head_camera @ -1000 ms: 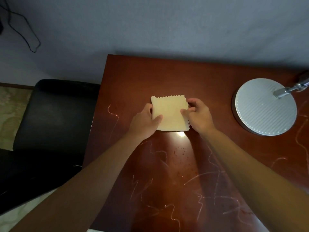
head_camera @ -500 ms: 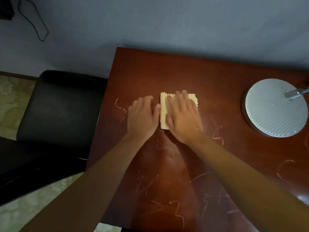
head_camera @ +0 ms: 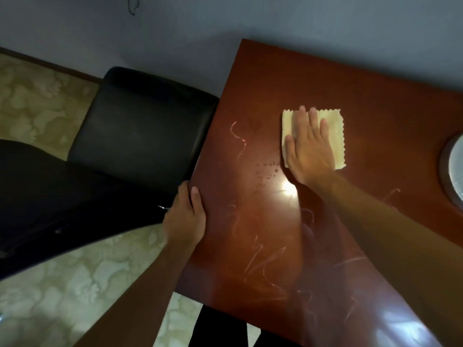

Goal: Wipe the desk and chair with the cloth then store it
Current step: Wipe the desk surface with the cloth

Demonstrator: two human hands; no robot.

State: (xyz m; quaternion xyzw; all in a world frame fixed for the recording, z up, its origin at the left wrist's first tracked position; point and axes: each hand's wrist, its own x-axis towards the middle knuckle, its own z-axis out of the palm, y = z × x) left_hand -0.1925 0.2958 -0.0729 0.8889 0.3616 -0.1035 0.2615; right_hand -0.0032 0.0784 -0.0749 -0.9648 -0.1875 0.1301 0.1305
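- Right hand point(head_camera: 309, 151): fingers point(head_camera: 313, 120) straight, flat on the cloth point(head_camera: 335, 136), pressing it down, not gripping.
- Left hand point(head_camera: 186, 216): fingers curled over the left table point(head_camera: 375, 108) edge, thumb on top, bracing.
- Cloth folded, lies far-centre on table, well apart from lamp base point(head_camera: 453, 171) at right.
- Step: table wipe starting; scribbles point(head_camera: 238, 139) and specks point(head_camera: 268, 171) remain.
- Next: probably sweep cloth toward marks with steady pressure; chair point(head_camera: 140, 131) not yet wiped.
- Versus half a second ago: left hand has left the cloth for the edge; right alone on cloth.
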